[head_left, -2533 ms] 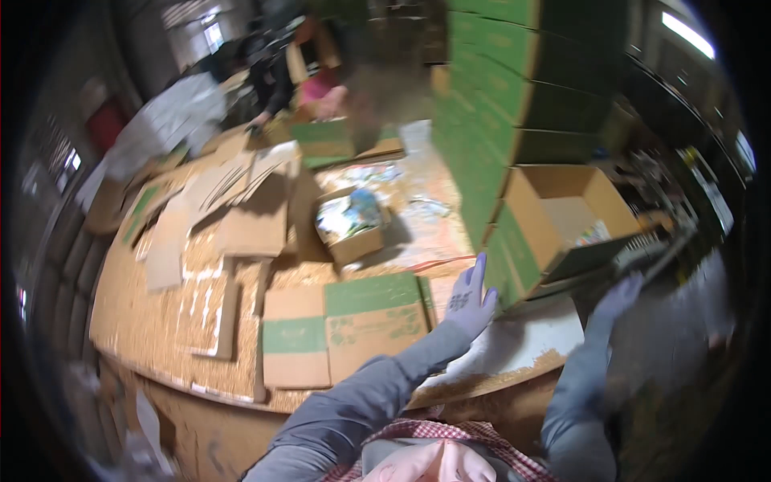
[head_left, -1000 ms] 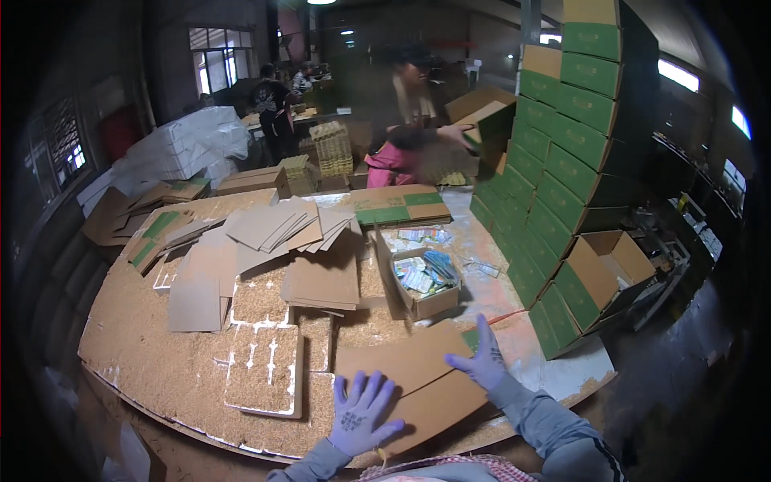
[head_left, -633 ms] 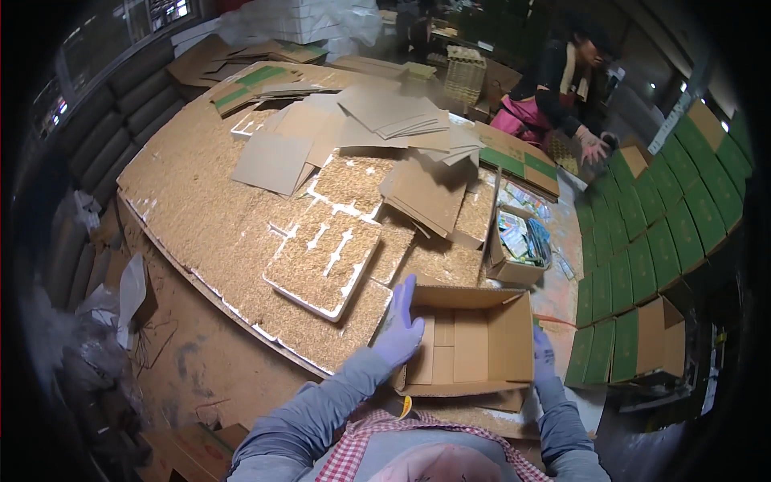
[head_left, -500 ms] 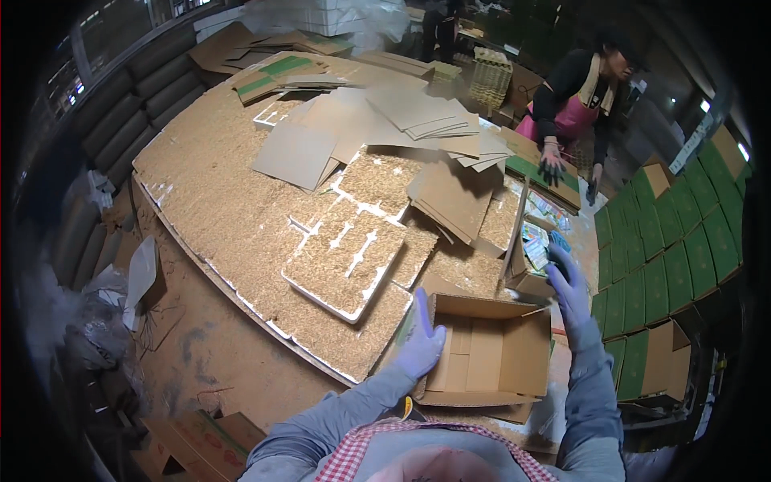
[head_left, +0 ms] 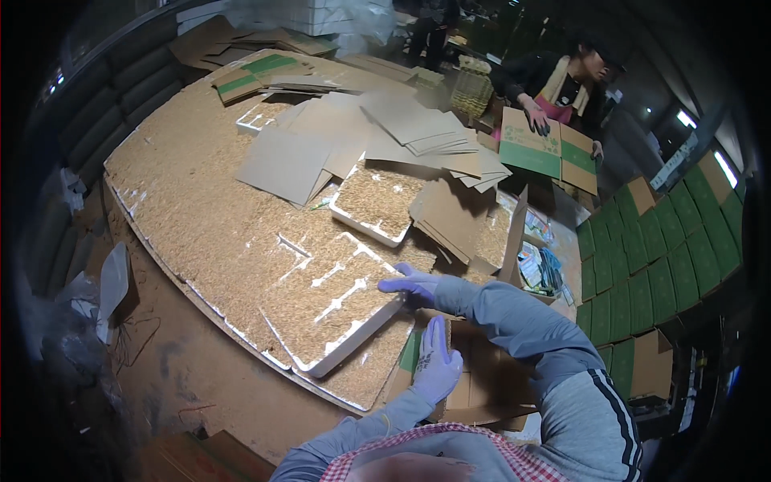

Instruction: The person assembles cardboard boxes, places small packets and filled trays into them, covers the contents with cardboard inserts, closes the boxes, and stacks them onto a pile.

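My right hand (head_left: pixel 411 287), in a lilac glove, grips the right corner of a white foam tray (head_left: pixel 341 353) filled with brown, grain-like material. One finger lies over the tray's top edge; the others are partly hidden. My left hand (head_left: pixel 436 369), also gloved, is at the left wall of an open cardboard carton (head_left: pixel 502 377), its fingers stretched upward and the thumb apart. The right forearm crosses above the carton and covers much of it.
Another filled foam tray (head_left: pixel 377 197) sits behind. Flat cardboard sheets (head_left: pixel 293 161) lie across the table. A box (head_left: pixel 516 241) holds colourful packets (head_left: pixel 540 269). Green cartons (head_left: pixel 642 281) are stacked at right. Across the table, a person handles a green-and-brown carton (head_left: pixel 530 149).
My right hand has swung left from the packets to the foam tray, which has shifted toward me. My left hand stays by the carton. The other person has raised a carton.
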The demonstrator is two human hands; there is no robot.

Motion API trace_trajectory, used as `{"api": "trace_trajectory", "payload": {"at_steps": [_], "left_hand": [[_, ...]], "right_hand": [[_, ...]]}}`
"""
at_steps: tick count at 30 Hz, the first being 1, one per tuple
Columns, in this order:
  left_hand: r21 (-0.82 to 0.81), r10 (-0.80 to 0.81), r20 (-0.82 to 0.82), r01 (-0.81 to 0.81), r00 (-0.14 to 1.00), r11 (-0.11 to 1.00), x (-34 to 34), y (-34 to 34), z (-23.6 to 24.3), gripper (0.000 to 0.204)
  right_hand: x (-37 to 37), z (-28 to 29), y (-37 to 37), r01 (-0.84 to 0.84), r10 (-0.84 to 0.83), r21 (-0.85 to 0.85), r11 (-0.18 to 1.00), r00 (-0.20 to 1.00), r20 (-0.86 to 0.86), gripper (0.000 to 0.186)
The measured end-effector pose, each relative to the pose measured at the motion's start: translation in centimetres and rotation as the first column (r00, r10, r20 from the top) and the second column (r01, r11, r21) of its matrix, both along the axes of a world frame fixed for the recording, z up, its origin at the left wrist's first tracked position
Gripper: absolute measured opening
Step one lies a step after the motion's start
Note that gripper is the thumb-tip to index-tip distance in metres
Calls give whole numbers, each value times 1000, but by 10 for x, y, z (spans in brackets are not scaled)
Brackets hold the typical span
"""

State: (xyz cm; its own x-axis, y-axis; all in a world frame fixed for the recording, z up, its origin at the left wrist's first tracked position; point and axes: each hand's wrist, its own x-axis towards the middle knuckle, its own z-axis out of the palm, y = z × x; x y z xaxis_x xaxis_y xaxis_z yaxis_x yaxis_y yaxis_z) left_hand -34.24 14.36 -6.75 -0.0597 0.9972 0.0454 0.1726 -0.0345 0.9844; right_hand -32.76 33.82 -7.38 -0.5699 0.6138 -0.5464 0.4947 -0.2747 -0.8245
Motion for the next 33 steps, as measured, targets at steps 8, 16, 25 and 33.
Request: {"api": "trace_trajectory", "payload": {"at_steps": [8, 16, 25, 33], "left_hand": [[-106, -99, 4, 99, 995, 989, -3, 10, 2, 64], [-132, 2, 500, 74, 866, 988, -6, 56, 8, 71], [-215, 31, 541, 102, 840, 971, -27, 46, 23, 57], [76, 22, -245, -3, 969, 997, -41, 80, 22, 52]], "right_hand": [[102, 162, -56, 285, -224, 160, 945, 921, -319, 70], [228, 266, -197, 599, -569, 536, 595, 785, -245, 80], [244, 130, -198, -150, -67, 285, 947, 773, 631, 50], [272, 112, -64, 71, -608, 967, 247, 788, 97, 15]]}}
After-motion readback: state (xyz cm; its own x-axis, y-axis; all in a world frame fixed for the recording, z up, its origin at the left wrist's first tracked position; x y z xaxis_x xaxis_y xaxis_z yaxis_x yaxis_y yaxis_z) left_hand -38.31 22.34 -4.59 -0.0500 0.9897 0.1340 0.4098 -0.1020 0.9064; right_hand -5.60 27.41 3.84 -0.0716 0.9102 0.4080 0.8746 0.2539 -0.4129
